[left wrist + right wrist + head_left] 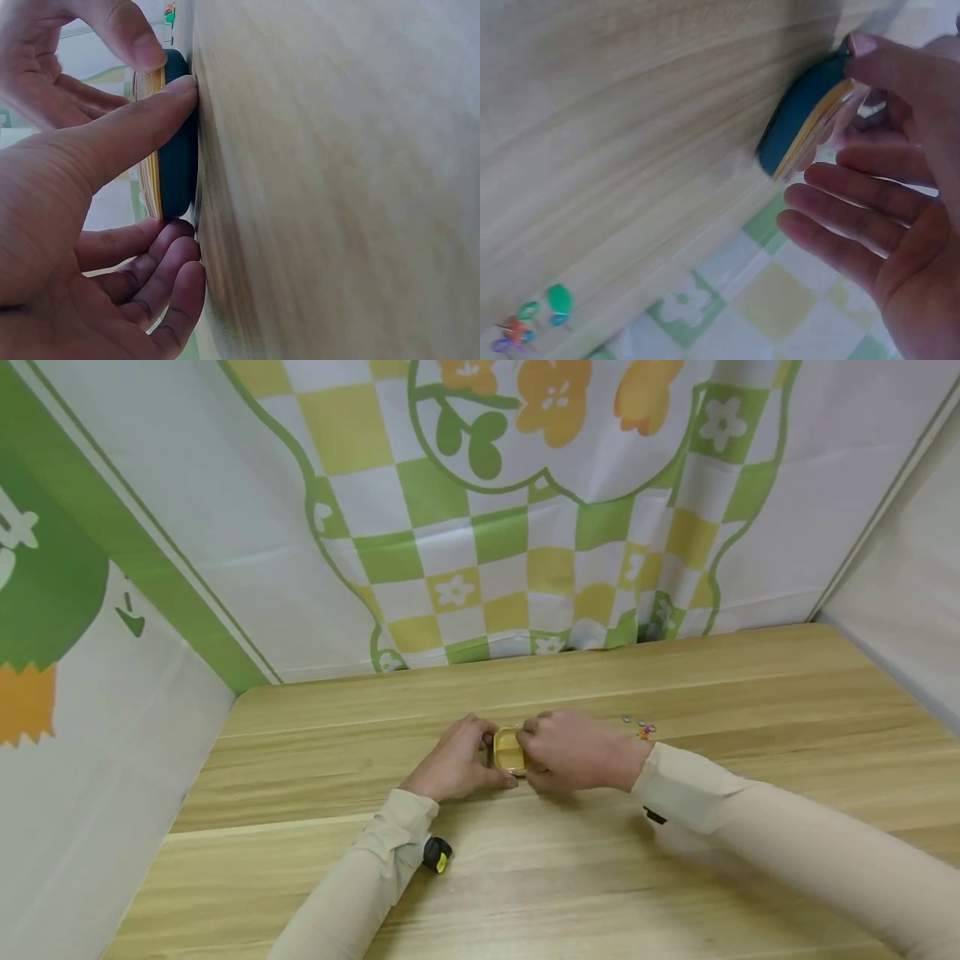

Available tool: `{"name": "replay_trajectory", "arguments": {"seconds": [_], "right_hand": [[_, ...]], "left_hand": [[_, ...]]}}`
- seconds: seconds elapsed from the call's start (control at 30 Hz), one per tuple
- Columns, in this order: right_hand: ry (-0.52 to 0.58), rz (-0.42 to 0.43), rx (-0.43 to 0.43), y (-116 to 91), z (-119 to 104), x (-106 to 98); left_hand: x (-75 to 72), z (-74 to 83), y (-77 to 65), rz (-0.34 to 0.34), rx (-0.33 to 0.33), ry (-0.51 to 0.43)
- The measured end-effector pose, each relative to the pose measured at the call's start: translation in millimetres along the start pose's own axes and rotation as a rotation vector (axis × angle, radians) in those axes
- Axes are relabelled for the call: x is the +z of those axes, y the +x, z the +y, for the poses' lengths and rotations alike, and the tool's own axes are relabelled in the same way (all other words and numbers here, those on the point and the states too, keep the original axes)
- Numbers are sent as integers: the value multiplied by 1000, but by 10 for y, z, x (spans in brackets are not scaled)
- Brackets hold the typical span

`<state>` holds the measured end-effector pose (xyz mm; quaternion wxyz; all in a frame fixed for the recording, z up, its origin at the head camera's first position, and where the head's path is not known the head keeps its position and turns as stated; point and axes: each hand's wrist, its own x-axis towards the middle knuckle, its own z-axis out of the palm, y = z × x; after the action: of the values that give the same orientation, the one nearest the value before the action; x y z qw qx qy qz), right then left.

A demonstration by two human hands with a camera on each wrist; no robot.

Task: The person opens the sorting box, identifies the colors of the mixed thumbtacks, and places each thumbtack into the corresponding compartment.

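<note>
A small square box (509,750) lies on the wooden table, with a yellow divided inside in the head view. Seen from the side in the left wrist view, the box (177,169) has a dark teal base under a yellow rim and a thin clear layer. My left hand (456,766) grips its left side, thumb on the near edge and fingers on the far edge. From the right, my right hand (576,750) holds the box at its rim, with the thumb at a corner. Its other fingers spread loosely beside the box (802,112) in the right wrist view.
Several colourful push pins (519,330) lie loose on the table right of the box, just beyond my right wrist. A checked, flowered curtain (510,543) hangs behind the table's far edge. White cloth walls stand at both sides.
</note>
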<state>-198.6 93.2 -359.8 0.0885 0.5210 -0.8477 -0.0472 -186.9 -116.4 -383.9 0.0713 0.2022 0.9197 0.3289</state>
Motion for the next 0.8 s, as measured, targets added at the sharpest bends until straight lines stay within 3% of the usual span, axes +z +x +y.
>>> {"name": "replay_trajectory", "arguments": {"seconds": [0.23, 0.8], "right_hand": [[240, -10, 125, -102, 125, 57], [487, 1, 116, -97, 266, 45]], "left_hand": [[-8, 13, -11, -8, -14, -20], [-1, 17, -14, 0, -33, -17]]}}
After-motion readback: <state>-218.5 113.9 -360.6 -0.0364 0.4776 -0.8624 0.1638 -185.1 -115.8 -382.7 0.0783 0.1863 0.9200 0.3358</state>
